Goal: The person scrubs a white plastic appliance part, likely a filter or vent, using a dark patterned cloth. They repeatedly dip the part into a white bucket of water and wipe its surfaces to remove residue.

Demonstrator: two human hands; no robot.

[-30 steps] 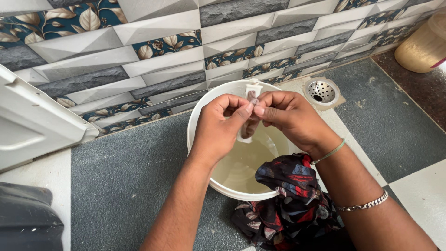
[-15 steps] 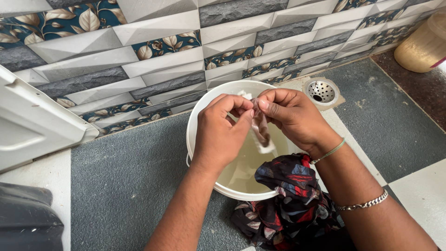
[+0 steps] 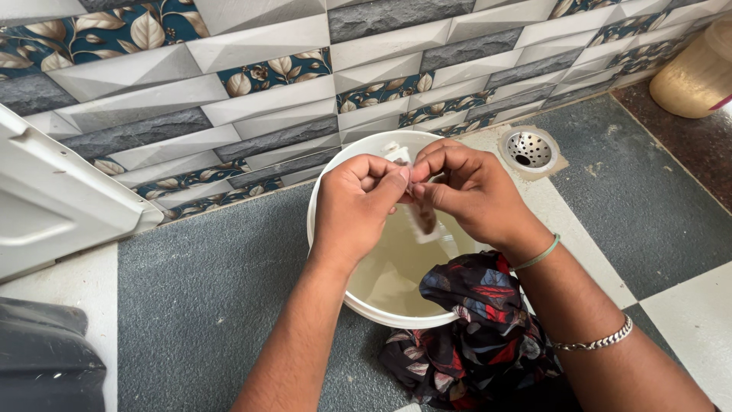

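Hands closer together than half a second ago — left hand and right hand pinching one small white sachet between fingertips, pulled up and bunched, less of it hanging. Held over one white bucket of cloudy water, against the tiled wall. Looks like tearing or squeezing under way, nothing visibly spilled. One dark patterned cloth draped on the near rim. One floor drain, one tan container — well apart.

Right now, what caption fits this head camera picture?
Both hands pinch a small sachet over a white bucket of water.
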